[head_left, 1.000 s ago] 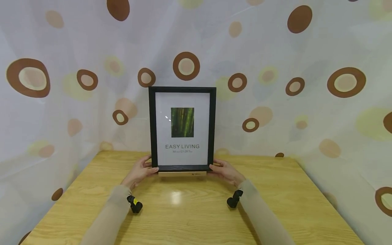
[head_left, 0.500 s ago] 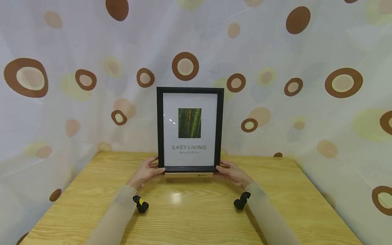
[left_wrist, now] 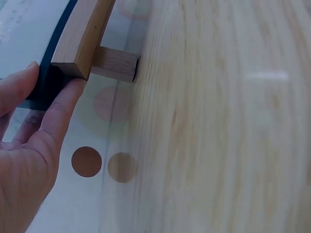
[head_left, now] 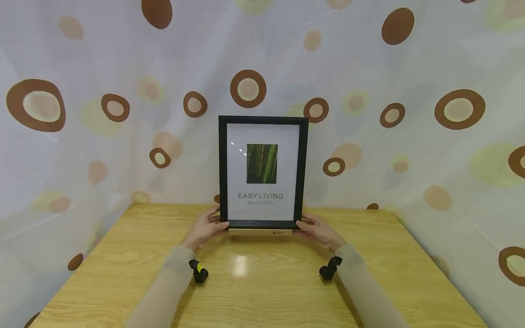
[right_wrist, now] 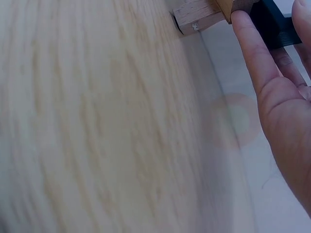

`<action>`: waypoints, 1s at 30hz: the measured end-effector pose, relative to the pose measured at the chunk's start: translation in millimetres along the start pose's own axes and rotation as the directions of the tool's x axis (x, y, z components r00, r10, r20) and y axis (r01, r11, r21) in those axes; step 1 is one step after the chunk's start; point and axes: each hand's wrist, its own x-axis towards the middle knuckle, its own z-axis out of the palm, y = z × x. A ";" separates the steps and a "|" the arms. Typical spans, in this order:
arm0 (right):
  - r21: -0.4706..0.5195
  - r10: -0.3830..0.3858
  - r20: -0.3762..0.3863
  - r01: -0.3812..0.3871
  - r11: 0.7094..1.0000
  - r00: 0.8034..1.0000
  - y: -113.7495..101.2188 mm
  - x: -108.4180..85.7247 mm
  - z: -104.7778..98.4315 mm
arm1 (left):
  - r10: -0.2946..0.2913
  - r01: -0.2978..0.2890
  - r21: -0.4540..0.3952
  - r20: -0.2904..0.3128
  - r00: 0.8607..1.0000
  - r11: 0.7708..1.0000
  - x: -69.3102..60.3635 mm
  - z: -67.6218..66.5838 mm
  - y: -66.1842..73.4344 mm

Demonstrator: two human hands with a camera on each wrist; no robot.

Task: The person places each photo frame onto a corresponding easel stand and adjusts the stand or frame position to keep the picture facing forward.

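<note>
A black-edged picture frame (head_left: 264, 205), with a green bamboo picture and the words EASY LIVING, stands upright on the ledge of a light wooden stand (head_left: 260, 232). My left hand (head_left: 206, 229) grips its lower left corner, thumb in front. At the lower right corner, my right hand (head_left: 321, 232) holds on the same way. In the left wrist view, an index finger touches the underside of the wooden ledge (left_wrist: 80, 41), and a wooden foot (left_wrist: 115, 64) sticks out toward the tabletop. A matching foot (right_wrist: 197, 15) shows in the right wrist view. Whether the feet touch the table cannot be told.
A wood-grain table (head_left: 254, 291) lies under both arms. Behind it and at both sides hangs a pale curtain (head_left: 266, 45) with brown rings and dots. Black wrist cameras (head_left: 199, 272) sit on the sleeves.
Both hands have moved to the right together with the picture frame and its stand. The grip at both lower corners looks the same.
</note>
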 end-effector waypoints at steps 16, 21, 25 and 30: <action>0.026 0.013 -0.027 -0.012 1.000 1.000 -4.4 1.5 -11.6 | 0.017 -0.017 -0.020 -0.030 0.999 1.000 11.0 11.6 1.4; -0.002 0.012 -0.039 -0.012 1.000 0.999 -3.2 1.9 -12.4 | 0.001 -0.001 -0.003 -0.046 0.999 1.000 12.9 12.3 -0.2; -0.011 0.012 -0.039 -0.012 1.000 0.999 -2.1 2.3 -13.0 | 0.003 -0.004 -0.003 -0.044 0.999 1.000 14.8 13.2 -0.9; -0.012 -0.003 -0.040 0.002 1.000 0.999 -1.9 4.6 -15.6 | 0.008 -0.008 0.001 -0.057 0.998 1.000 17.8 14.4 -0.5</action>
